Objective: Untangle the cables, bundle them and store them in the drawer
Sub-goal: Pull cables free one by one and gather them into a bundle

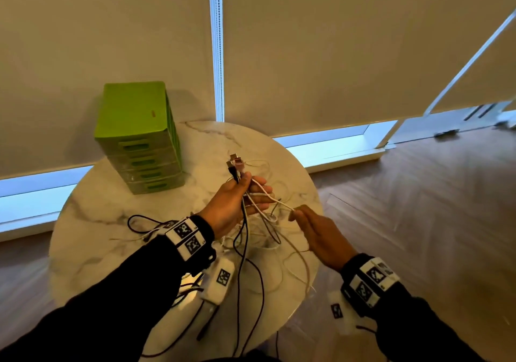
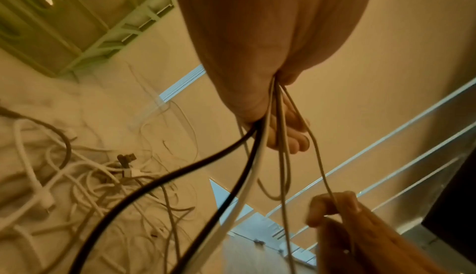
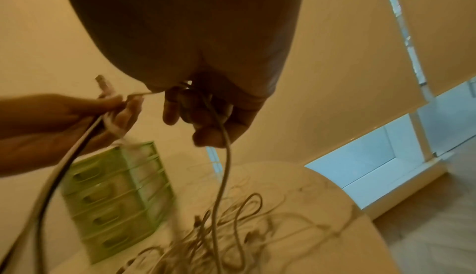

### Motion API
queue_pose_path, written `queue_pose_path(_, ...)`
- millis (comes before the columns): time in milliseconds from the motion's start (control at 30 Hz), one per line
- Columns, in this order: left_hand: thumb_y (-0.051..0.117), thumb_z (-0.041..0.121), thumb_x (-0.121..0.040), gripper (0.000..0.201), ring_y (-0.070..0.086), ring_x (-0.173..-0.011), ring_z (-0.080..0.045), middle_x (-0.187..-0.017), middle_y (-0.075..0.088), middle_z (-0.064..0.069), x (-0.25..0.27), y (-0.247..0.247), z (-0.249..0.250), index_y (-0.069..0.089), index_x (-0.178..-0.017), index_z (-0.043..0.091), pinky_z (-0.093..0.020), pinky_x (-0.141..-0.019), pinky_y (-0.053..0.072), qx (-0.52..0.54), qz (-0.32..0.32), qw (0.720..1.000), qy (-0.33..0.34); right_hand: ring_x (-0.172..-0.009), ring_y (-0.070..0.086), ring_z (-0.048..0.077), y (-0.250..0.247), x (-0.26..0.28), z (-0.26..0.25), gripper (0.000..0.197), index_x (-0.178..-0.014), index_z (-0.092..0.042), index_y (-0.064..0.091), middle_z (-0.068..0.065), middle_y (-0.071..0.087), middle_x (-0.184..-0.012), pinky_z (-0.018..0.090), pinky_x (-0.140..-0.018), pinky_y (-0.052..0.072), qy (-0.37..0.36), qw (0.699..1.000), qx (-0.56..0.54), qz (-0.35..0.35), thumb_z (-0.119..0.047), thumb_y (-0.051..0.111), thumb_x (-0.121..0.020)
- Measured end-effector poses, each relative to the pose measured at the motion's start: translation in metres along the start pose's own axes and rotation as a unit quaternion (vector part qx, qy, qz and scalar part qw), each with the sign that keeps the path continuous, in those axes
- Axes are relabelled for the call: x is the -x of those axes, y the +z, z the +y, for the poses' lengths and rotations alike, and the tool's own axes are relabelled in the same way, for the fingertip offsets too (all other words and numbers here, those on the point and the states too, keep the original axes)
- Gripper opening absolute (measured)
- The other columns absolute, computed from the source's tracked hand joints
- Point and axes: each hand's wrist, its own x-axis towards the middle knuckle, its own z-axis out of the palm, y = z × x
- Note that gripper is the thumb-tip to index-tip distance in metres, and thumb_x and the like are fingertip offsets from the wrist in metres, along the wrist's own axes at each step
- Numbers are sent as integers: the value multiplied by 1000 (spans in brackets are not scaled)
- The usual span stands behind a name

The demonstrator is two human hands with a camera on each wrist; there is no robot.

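Observation:
My left hand [image 1: 240,197] is raised over the round marble table [image 1: 92,222] and grips a bunch of cable ends [image 1: 236,166], black and white, with the plugs sticking up above the thumb. The cables [image 2: 247,176] hang down from that fist. My right hand [image 1: 310,227] is just to the right and lower, and pinches one thin white cable [image 3: 224,166] that runs taut to the left hand [image 3: 77,115]. A tangled heap of white and dark cables [image 1: 262,238] lies on the table under both hands. The green drawer unit [image 1: 142,138] stands at the back left with all drawers closed.
Loose cable ends trail over the table's front edge [image 1: 251,319] and to the left [image 1: 139,222]. Roller blinds hang behind the table. Wooden floor [image 1: 418,208] lies to the right.

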Motion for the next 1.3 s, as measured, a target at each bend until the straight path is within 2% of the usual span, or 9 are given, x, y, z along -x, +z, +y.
queue_pose_path(200,36,36,-108,39,42,-51,-10,-75,67,-6,2,-16,5,62,-103,7,-21,-48,33,-52,24,998,-3,-69,59,18,-38,-16,69,30,-86,-21,47,-4,57,-75,30,-61,38,123,977,169,48,-36,31,-107)
queue_pose_path(333,37,35,-107,35,22,-51,-10,-59,35,2,8,-23,15,55,-92,10,-22,-46,21,5,20,1000,-7,-117,58,28,-30,-14,106,23,-122,-22,52,8,59,-129,39,-97,47,270,910,276,-148,-30,47,-100)
queue_pose_path(500,40,38,-105,33,18,-51,-9,-59,25,4,15,-21,16,48,-80,17,-26,-51,15,73,-6,997,-13,-141,35,10,14,-32,24,69,-150,-30,34,-10,36,-154,26,-113,29,5,977,109,-183,-35,68,-90)
queue_pose_path(600,42,38,-104,38,11,-56,-13,-62,21,3,16,-17,19,45,-70,19,-25,-50,20,96,-22,995,-24,-128,41,-11,46,-42,-31,73,-150,-34,33,-27,40,-144,10,-106,31,-58,957,4,-286,-44,72,-89)
queue_pose_path(733,43,36,-100,39,12,-56,-12,-59,25,5,22,-19,28,39,-64,21,-25,-52,22,128,-62,989,-45,-108,60,9,80,-47,-43,44,-115,-29,62,-9,64,-117,37,-99,49,-82,949,-8,-303,-57,73,-83)
queue_pose_path(833,41,35,-102,40,21,-51,-10,-59,26,5,24,-28,34,37,-65,21,-25,-53,26,139,-71,987,-39,-118,47,18,82,-49,-21,29,-88,-32,69,-5,57,-125,43,-105,38,-118,950,88,-277,-61,66,-84)
queue_pose_path(933,41,36,-103,40,26,-51,-10,-59,26,5,26,-34,38,37,-66,21,-26,-57,30,157,-67,985,-27,-117,53,16,64,-47,-13,32,-91,-27,74,0,62,-125,35,-104,41,-84,963,8,-255,-52,60,-76)
queue_pose_path(1100,39,40,-104,41,26,-52,-11,-62,20,3,19,-13,45,37,-68,20,-32,-64,37,181,-83,980,8,-65,68,30,44,-36,-18,11,-97,0,54,15,70,-74,49,-77,58,30,928,-222,-297,-6,54,-88)
queue_pose_path(1300,38,45,-104,37,31,-55,-13,-63,26,3,9,6,43,45,-77,21,-36,-70,42,171,-118,978,-7,-60,54,26,15,-22,5,26,-81,-6,53,9,55,-61,32,-67,52,81,914,-56,-395,-21,71,-92)
